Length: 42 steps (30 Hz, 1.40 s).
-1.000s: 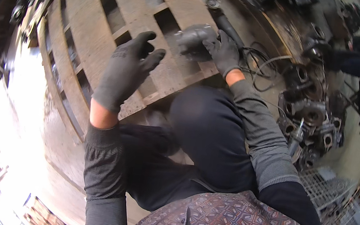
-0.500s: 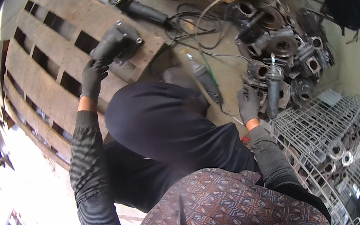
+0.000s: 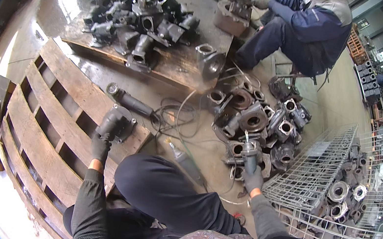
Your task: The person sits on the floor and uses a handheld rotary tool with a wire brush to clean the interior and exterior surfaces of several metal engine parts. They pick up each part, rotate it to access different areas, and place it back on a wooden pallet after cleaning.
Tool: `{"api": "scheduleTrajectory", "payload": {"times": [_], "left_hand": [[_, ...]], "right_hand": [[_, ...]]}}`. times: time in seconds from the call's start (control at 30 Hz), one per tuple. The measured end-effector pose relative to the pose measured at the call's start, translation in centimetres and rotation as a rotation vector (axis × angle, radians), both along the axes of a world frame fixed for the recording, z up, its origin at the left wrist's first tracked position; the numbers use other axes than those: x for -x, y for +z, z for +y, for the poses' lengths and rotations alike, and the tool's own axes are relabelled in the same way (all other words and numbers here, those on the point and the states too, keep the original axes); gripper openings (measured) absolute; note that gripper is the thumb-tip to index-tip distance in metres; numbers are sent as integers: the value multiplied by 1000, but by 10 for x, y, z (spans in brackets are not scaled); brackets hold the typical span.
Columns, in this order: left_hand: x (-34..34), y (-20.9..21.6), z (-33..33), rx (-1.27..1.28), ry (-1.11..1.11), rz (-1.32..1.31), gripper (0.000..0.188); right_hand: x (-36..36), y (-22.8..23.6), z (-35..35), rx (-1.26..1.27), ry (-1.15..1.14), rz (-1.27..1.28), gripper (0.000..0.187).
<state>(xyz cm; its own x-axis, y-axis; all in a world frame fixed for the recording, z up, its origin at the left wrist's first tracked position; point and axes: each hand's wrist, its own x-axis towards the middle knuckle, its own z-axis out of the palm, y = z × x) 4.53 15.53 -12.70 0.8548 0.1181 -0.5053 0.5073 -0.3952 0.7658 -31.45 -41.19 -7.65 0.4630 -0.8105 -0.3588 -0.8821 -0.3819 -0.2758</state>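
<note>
My left hand point(image 3: 100, 148), in a dark glove, is closed on the near end of a dark metal casting point(image 3: 117, 124) that rests on the corner of the wooden pallet. On the right, my gloved right hand point(image 3: 254, 179) is wrapped round the lower body of a die grinder point(image 3: 249, 154). Its bright tip points away from me, over the near side of a heap of castings point(image 3: 253, 121). Another die grinder point(image 3: 183, 159) lies on the floor beyond my knee. A larger, long-bodied power tool point(image 3: 132, 103) lies past the casting, by the pallet's far edge.
The slatted wooden pallet point(image 3: 49, 113) fills the left. Cables point(image 3: 179, 117) coil on the floor ahead. Beyond stands a low wooden platform point(image 3: 169, 69) piled with black castings point(image 3: 142, 20). A seated co-worker point(image 3: 303, 32) works at the far right. A wire basket point(image 3: 314, 175) stands at right.
The view has tilted up, bringing the far platform and co-worker into sight. My right hand has moved from beside the die grinder onto it. My left hand stays at the casting.
</note>
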Motion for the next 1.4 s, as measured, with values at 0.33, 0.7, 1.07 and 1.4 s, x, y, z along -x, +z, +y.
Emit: {"api": "scheduleTrajectory", "payload": {"times": [0.33,0.7,1.07,1.4], "left_hand": [[58,284,-110,686,-248,-389,34],[115,342,-173,1023,-239,-750,44],[101,327,-144,1362,-73,-459,49],[82,290,-152,1728,123,-229,50]], "right_hand": [[-181,193,107,69,637,-695,69],[-211,360,201,-59,1150,-691,67],[-165,335,251,195,1055,-1343,42],[-257,251,270,-891,722,-1335,49]]}}
